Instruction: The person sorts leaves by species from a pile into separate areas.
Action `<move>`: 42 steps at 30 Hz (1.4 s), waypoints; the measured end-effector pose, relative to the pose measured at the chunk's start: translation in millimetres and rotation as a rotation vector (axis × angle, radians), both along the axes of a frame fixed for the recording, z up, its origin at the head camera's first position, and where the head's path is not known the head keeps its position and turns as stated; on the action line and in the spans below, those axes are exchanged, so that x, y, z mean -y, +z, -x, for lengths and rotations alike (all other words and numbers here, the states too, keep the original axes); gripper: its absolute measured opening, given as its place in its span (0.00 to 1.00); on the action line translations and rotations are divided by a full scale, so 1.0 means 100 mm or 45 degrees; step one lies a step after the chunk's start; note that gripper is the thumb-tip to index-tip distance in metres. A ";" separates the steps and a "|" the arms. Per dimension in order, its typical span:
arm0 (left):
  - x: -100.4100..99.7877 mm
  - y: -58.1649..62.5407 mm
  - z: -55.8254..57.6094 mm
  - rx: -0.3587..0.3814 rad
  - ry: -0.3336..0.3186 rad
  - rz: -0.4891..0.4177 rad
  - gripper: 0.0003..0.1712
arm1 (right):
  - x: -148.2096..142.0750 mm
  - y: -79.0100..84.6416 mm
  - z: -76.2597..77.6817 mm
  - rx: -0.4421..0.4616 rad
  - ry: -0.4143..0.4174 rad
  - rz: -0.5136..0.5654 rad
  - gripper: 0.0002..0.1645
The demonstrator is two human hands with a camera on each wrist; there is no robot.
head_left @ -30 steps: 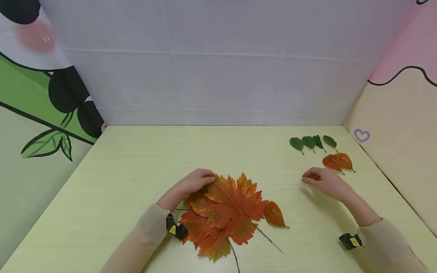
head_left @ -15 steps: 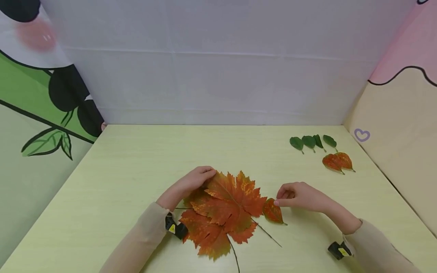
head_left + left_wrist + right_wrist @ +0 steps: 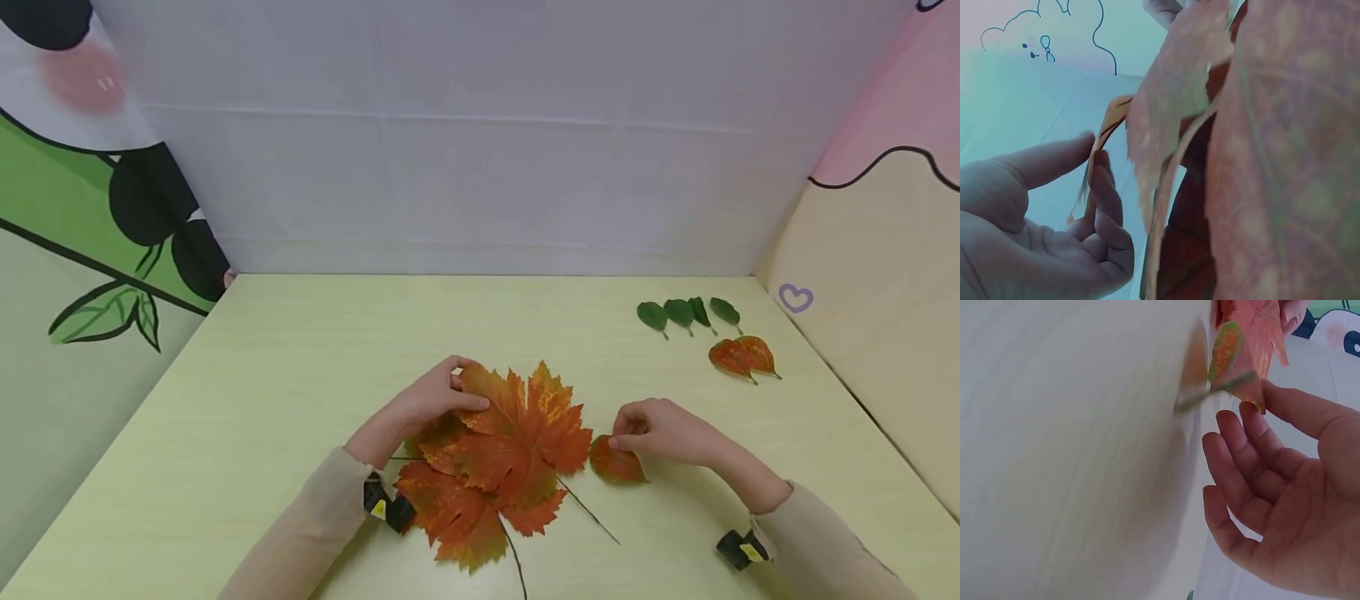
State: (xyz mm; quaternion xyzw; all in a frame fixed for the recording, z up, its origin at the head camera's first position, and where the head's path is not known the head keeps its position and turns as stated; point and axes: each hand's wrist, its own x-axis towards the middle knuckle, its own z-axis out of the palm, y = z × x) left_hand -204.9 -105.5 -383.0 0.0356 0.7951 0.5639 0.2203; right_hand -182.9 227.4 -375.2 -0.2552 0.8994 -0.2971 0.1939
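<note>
In the head view, several large orange-red maple leaves (image 3: 517, 454) overlap in a pile in front of me, their thin stems pointing out at the sides and front. My left hand (image 3: 431, 396) pinches the upper left edge of the top maple leaf between thumb and fingers. The left wrist view shows the thumb on one face of that leaf edge (image 3: 1110, 125) and curled fingers on the other. At the pile's right side, my right hand (image 3: 663, 431) pinches the upper edge of a small oval orange leaf (image 3: 619, 469). That leaf's stem (image 3: 1216, 392) sticks out, blurred, in the right wrist view.
Several small green leaves (image 3: 679, 312) lie in a row at the far right of the pale table (image 3: 300, 358). Just nearer are two overlapping oval orange leaves (image 3: 729, 357). A white cloth wall (image 3: 487, 183) stands along the table's back edge, with printed panels at both sides.
My right hand has come left and nearer from beside the far orange leaves, pinched the small oval leaf and turned it. My left hand has shifted its grip and raised the top maple leaf's edge.
</note>
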 end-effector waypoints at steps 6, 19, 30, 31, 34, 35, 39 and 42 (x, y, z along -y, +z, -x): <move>-0.04 0.02 -0.01 -0.019 0.107 -0.058 0.41 | -0.16 0.06 0.09 0.010 -0.134 0.020 0.09; -0.02 0.04 0.03 -0.046 0.072 -0.168 0.16 | -0.52 0.04 0.29 -0.159 -0.340 -0.061 0.16; 0.03 0.24 0.10 -0.172 0.085 -0.126 0.15 | -0.74 0.02 0.47 -0.264 -0.443 -0.180 0.18; 0.04 0.28 0.12 -0.173 0.092 -0.120 0.16 | -0.76 0.02 0.49 -0.272 -0.452 -0.191 0.19; 0.08 0.42 0.16 -0.173 0.109 -0.125 0.18 | -0.81 0.01 0.54 -0.298 -0.489 -0.217 0.19; 0.09 0.47 0.17 -0.182 0.114 -0.124 0.18 | -0.83 0.01 0.55 -0.308 -0.504 -0.225 0.20; 0.18 0.68 0.22 -0.228 0.128 -0.128 0.18 | -0.91 -0.01 0.61 -0.332 -0.557 -0.230 0.22; 0.26 0.82 0.25 -0.263 0.129 -0.118 0.19 | -0.95 -0.02 0.64 -0.330 -0.592 -0.229 0.23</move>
